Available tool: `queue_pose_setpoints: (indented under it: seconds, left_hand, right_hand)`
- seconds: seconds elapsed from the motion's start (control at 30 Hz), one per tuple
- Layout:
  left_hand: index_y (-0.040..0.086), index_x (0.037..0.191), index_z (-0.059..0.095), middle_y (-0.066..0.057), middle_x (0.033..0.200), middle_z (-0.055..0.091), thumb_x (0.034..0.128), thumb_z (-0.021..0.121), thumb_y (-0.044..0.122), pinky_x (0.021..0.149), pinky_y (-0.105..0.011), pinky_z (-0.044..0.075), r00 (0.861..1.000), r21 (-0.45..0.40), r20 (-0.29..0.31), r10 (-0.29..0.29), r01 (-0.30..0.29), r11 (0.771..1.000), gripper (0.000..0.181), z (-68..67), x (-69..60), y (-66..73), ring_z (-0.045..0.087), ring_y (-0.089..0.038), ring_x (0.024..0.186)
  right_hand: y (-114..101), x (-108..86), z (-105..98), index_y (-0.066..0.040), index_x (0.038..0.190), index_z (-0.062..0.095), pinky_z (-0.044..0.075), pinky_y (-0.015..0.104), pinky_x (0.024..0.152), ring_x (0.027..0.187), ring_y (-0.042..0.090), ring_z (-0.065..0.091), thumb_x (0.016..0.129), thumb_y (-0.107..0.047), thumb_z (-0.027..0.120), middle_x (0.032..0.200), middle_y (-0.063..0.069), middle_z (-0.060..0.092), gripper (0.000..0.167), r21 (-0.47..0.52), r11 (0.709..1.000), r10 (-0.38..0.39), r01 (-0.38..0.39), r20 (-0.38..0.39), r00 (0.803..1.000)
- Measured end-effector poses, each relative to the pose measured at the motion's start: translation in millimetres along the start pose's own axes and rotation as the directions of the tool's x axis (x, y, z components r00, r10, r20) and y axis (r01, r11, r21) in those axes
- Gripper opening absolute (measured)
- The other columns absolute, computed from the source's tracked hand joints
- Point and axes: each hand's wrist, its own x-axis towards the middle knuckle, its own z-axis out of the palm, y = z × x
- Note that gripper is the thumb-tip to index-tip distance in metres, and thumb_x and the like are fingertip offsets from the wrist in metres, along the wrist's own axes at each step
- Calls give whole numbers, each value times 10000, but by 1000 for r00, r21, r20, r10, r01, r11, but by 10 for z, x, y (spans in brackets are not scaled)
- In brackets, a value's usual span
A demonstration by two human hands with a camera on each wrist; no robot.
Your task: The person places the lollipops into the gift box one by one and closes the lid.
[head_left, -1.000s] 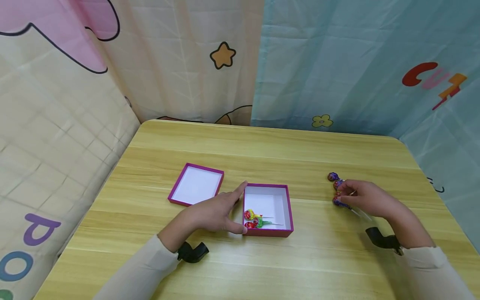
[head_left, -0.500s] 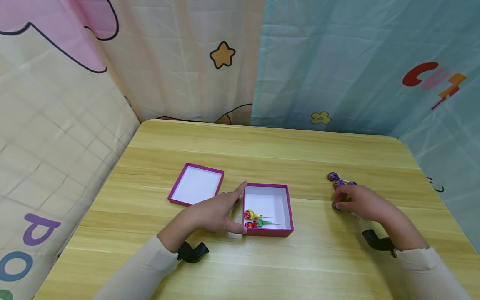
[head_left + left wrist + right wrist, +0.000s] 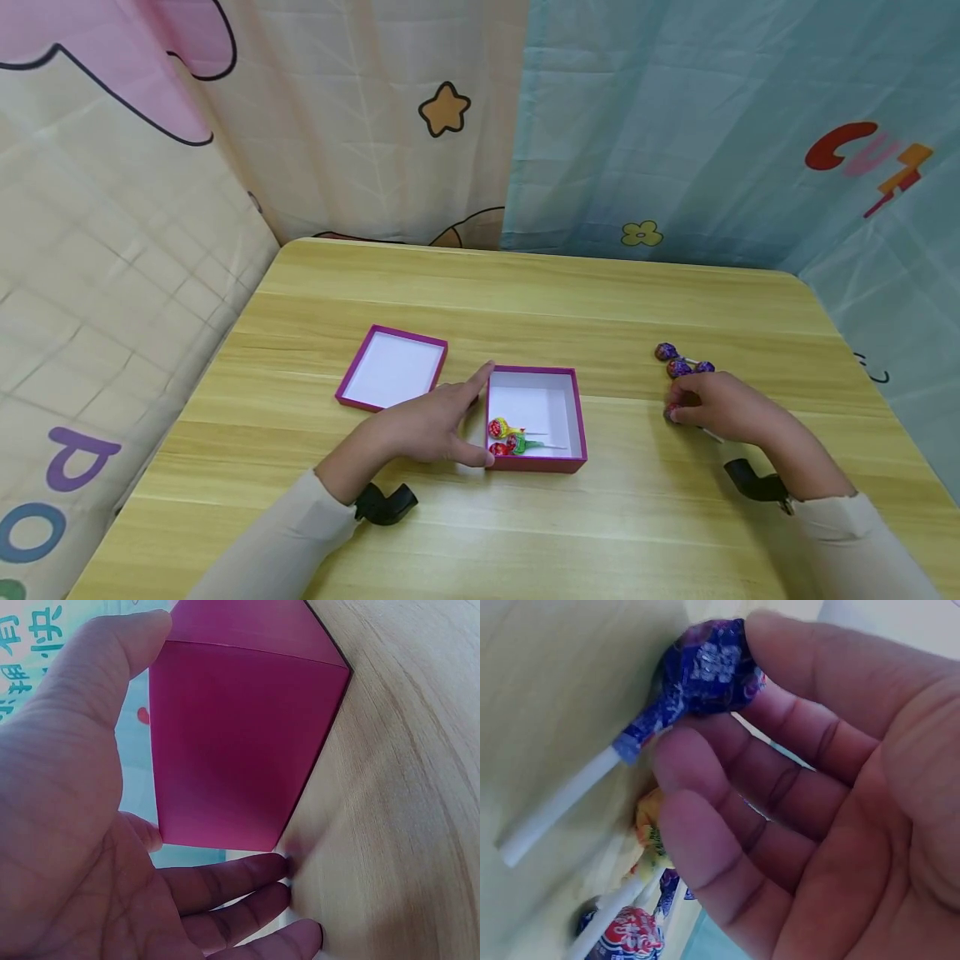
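While our L hand [image 3: 427, 425] braced the box [image 3: 536, 467] along its left side, fingers spread, our R hand [image 3: 720, 407] had thumb + fingers clamped on a blue-wrapped lollipop [image 3: 712, 667], low over the surface [image 3: 465, 292] & well right of the box. Looked like the pick step to us. Three pops [image 3: 517, 444] sat in the box's near-left part, so we judged next move = lift straight up, then go L over the right rim. Needed care w/ the yellow pop [image 3: 651, 825] nr our fingers; couldn't tell if touching. Purple pops [image 3: 678, 367] lay just beyond the R hand. Bare surface btwn them & box, rim the only edge to clear; box floor bare at rear. Lid [image 3: 396, 368] sat far-left, off that path.
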Motion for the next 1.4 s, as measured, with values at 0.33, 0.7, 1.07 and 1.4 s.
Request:
queue_pose_setpoints:
  seconds: [0.33, 0.7, 1.07, 1.4]
  left_hand:
    - [238, 1610, -22, -32, 1587, 322, 771, 788, 570, 1126, -456, 316, 1000, -4, -3, 6, -6, 1000, 1212, 7, 0, 0, 306, -245, 1436]
    - [234, 1609, -23, -37, 1585, 327, 773, 784, 572, 1126, -452, 316, 1000, 0, -5, 8, -8, 1000, 1211, 3, 2, -1, 310, -248, 1435]
    - [231, 1610, -13, -42, 1581, 337, 773, 777, 589, 1125, -459, 318, 1000, 3, -11, 11, -11, 1000, 1205, 12, 9, -8, 315, -258, 1434]
    - [237, 1610, -21, -47, 1578, 343, 772, 768, 608, 1128, -461, 312, 1000, 14, -10, 10, -10, 1000, 1209, 11, 18, -16, 322, -261, 1432]
  right_hand:
    - [-48, 10, -84, -146, 940, 661, 371, 287, 583, 675, 132, 456, 929, -191, 706, 804, -51, 570, 65, 48, 998, -40, 37, 49, 998]
    - [-196, 41, -231, -145, 949, 638, 385, 278, 571, 641, 116, 454, 936, -213, 700, 786, -32, 584, 94, 120, 991, -75, 66, 67, 995]
    - [-397, 114, -357, -128, 997, 634, 450, 303, 598, 720, 165, 540, 962, -193, 666, 862, 16, 633, 80, 120, 988, -107, 97, 79, 991]
    - [-652, 170, -420, -169, 978, 658, 437, 305, 576, 689, 155, 509, 956, -227, 680, 852, -44, 621, 66, 56, 989, -140, 136, 65, 988]
